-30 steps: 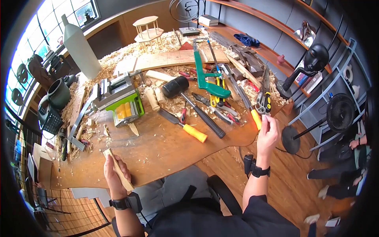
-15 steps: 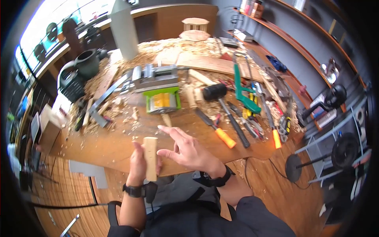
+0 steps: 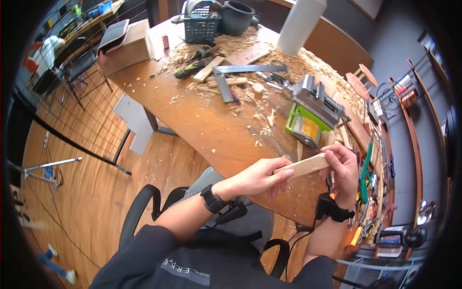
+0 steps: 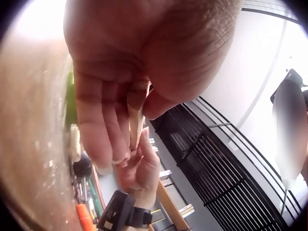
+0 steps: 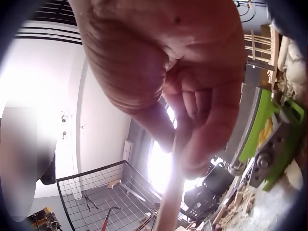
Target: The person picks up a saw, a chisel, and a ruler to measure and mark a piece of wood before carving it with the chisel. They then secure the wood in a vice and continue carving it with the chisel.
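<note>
A short flat strip of pale wood [image 3: 308, 166] is held between both hands over the table's front edge. My left hand [image 3: 262, 177] pinches its left end, thumb on one face and fingers on the other. At the other end my right hand [image 3: 342, 169] grips it between thumb and fingertips. From the left wrist, the strip [image 4: 135, 126] runs away from the left thumb toward the right hand [image 4: 139, 171]. In the right wrist view the wood [image 5: 169, 204] extends down from the right thumb and fingers.
A green-and-grey bench vise [image 3: 315, 108] stands just beyond the hands. Further left lie a metal try square [image 3: 224, 84] and wood offcuts among shavings. A dark plastic basket [image 3: 201, 28] and a cardboard box [image 3: 126, 45] are at the far left. A green-handled saw [image 3: 366, 173] lies at right.
The head view has swung left. The right hand has come from the table's right side to the strip and grips its end. The strip has turned from upright to nearly level.
</note>
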Demonstrator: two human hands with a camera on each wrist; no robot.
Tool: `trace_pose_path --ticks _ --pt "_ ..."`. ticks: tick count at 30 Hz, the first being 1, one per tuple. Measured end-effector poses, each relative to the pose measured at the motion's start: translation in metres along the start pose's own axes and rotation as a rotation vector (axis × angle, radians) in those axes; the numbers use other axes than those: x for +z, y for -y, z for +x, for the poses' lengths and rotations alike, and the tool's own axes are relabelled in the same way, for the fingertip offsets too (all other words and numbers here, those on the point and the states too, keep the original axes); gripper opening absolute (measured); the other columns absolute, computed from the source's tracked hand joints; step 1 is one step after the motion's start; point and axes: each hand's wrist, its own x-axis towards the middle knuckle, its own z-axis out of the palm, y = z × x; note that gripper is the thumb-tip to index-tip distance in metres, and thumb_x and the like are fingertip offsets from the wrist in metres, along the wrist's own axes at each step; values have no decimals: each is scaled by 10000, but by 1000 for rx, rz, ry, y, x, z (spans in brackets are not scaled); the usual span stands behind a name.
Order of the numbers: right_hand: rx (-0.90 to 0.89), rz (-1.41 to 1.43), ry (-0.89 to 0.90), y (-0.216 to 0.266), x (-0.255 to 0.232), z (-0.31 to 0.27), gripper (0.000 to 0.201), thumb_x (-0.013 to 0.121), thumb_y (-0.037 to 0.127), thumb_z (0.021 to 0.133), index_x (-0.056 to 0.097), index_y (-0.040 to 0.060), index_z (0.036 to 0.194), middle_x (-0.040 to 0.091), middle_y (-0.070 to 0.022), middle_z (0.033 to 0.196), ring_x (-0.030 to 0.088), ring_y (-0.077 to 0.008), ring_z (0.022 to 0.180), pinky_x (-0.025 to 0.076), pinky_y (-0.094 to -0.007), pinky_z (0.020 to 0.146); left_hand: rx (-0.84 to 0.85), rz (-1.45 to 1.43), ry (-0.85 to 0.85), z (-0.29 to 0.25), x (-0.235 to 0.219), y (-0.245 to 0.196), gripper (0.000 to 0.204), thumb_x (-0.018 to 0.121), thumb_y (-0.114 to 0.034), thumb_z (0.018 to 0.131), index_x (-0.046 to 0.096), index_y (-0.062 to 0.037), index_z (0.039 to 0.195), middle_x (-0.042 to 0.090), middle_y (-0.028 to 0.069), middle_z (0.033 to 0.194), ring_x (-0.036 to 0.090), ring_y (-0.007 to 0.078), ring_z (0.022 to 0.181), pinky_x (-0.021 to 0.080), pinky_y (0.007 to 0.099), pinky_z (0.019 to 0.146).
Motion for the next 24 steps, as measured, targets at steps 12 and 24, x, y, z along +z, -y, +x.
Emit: trace_pose_path --ticks 12,24 --pt "-151 26 -154 -28 -11 23 249 655 234 938 616 -11 961 643 -58 746 542 -89 500 410 -198 437 519 748 -63 73 -46 -72 280 634 -263 942 638 -3 1047 651 97 678 662 150 598 517 299 569" --pt "-55 4 -207 -27 9 25 242 629 238 953 585 3 917 649 -87 715 529 -92 493 391 -199 452 499 459 -12 102 -76 -52 231 703 -227 888 666 -18 979 657 26 757 613 60 657 498 223 579"
